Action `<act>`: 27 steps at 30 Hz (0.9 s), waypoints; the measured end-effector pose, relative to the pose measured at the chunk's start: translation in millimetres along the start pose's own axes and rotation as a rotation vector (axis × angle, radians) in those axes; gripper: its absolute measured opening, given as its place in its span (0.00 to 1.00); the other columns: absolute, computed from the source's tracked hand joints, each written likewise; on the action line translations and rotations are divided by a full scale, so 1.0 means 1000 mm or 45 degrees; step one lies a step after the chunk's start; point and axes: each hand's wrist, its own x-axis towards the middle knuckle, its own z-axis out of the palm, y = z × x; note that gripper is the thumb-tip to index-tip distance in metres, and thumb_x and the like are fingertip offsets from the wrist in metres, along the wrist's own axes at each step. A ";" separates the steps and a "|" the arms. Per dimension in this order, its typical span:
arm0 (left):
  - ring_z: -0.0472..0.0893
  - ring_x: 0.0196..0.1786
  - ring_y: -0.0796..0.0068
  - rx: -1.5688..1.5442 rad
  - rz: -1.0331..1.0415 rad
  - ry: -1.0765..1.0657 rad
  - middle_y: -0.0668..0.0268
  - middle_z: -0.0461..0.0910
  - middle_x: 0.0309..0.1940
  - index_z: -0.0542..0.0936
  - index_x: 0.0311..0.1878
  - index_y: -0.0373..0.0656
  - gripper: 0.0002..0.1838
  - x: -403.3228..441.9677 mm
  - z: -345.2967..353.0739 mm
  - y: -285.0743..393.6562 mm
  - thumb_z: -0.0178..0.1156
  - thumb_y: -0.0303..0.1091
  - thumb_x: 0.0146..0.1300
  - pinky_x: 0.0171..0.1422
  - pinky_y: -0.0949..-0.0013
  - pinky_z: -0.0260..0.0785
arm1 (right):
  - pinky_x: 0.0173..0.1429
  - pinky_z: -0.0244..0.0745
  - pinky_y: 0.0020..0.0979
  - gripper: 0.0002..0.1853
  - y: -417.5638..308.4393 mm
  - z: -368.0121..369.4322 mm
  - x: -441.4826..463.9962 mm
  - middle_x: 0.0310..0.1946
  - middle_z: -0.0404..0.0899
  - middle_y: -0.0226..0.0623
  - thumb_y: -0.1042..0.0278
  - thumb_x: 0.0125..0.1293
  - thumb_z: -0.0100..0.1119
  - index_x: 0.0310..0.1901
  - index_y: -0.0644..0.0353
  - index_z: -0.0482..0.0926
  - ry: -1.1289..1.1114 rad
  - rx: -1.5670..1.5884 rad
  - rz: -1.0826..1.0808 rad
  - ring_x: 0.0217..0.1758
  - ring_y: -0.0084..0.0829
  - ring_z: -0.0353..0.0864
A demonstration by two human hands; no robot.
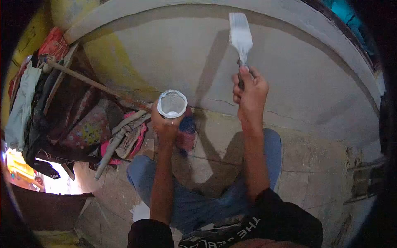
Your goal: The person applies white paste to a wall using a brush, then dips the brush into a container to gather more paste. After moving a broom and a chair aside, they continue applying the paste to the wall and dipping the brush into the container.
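in front of the pale wall (pixel 157 45), the right grip (pixel 253 91) is clamped round the handle of a paintbrush (pixel 240 35), with the white-coated bristles sticking up well clear of it. the left grip's (pixel 166 129) wrapped around a cup (pixel 172 102), white stuff smeared all over the rim, mouth facing the camera, down and left of the paintbrush.

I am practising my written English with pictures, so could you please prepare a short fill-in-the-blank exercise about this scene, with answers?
1. The right hand grips the brush by its ____.
2. The container with the white rim is in the ____ hand.
3. The head of the brush is ____ in colour.
4. The person's trousers are ____ in colour.

Missing words: handle; left; white; blue.
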 end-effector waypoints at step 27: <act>0.81 0.54 0.58 0.326 0.087 0.017 0.54 0.79 0.52 0.70 0.61 0.38 0.42 0.003 -0.001 -0.011 0.79 0.33 0.40 0.60 0.60 0.72 | 0.17 0.57 0.21 0.12 0.029 -0.033 -0.002 0.22 0.72 0.25 0.64 0.74 0.54 0.48 0.65 0.77 0.046 -0.055 0.018 0.17 0.13 0.65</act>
